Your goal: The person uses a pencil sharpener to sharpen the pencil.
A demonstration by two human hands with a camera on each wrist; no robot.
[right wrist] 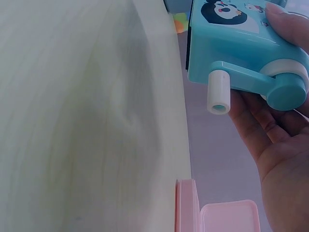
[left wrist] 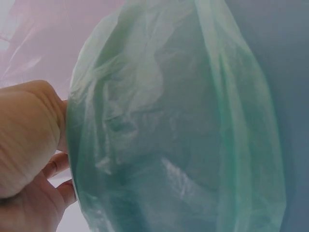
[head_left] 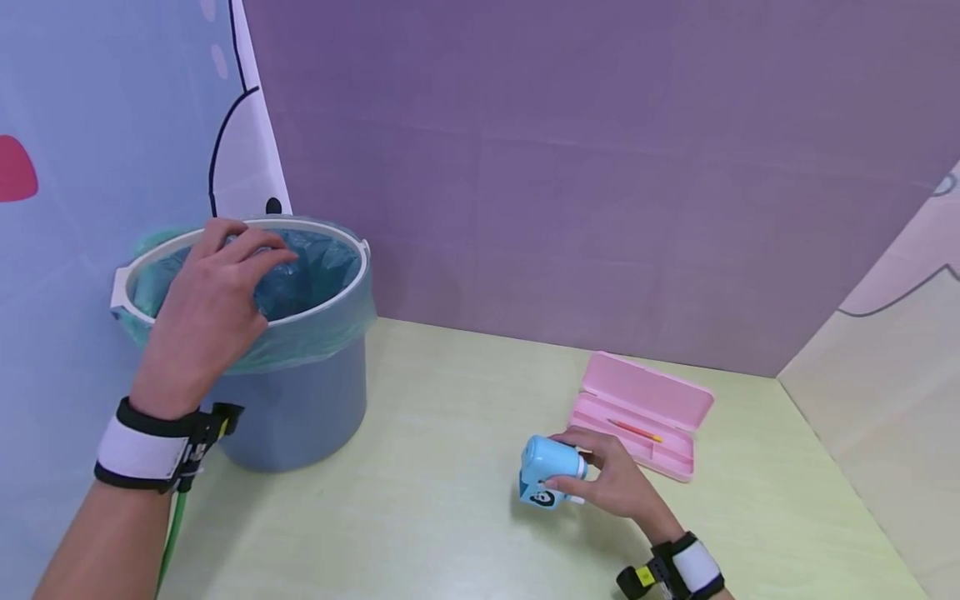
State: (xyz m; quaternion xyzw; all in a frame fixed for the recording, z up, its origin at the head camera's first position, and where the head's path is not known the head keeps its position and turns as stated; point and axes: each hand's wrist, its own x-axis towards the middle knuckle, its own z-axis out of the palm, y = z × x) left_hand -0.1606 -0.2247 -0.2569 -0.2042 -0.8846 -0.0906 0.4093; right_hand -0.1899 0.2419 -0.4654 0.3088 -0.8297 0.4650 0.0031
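My right hand (head_left: pixel 611 479) holds a light blue hand-crank pencil sharpener (head_left: pixel 551 462) with a panda picture, thumb on one side and fingers on the other. The right wrist view shows its crank arm and white handle (right wrist: pixel 218 92) hanging down. Over the mouth of a grey-blue bin (head_left: pixel 296 417) on the left is my left hand (head_left: pixel 213 308), fingers loosely bent and no object seen in them. A thin green liner (head_left: pixel 315 337) is folded over the bin's rim. In the left wrist view this liner hides part of the fingers.
An opened pink pencil case (head_left: pixel 648 392) lies on the table (head_left: pixel 420 500) beyond my right hand, with a red pencil (head_left: pixel 633 430) inside. A purple backdrop (head_left: pixel 562 208) rises behind the table, and a blue one (head_left: pixel 97 250) stands left of the bin.
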